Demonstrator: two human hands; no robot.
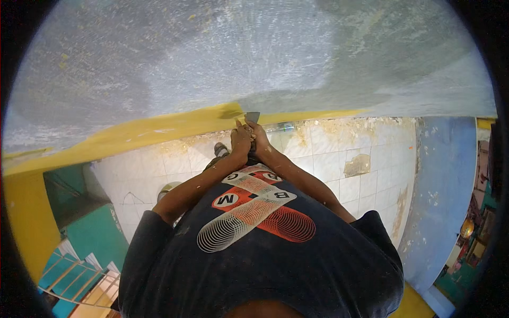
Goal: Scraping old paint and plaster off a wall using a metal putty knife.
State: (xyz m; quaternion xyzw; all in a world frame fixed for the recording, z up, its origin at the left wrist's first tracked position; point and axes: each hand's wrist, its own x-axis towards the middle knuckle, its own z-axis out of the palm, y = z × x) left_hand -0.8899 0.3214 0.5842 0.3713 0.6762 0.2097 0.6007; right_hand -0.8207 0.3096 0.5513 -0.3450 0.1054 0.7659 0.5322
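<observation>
A scraper [252,116] with a flat dark-grey blade meets the wall at the edge of its yellow paint [185,123]. My right hand [260,140] is wrapped round the handle, close behind the blade. Against it, my left hand [241,141] is closed on the same tool, its fingertips pointing toward the wall; the handle is mostly hidden between my hands. Above the yellow strip, the wall [238,63] is rough and grey, with paler and darker patches and a few yellow specks.
White floor tiles [323,146] lie below, with pale flakes along the wall's foot and a brownish flake [357,165] to the right. Farther right stands a blue surface [437,180]. Teal steps [98,233] and a metal railing [71,273] are at lower left.
</observation>
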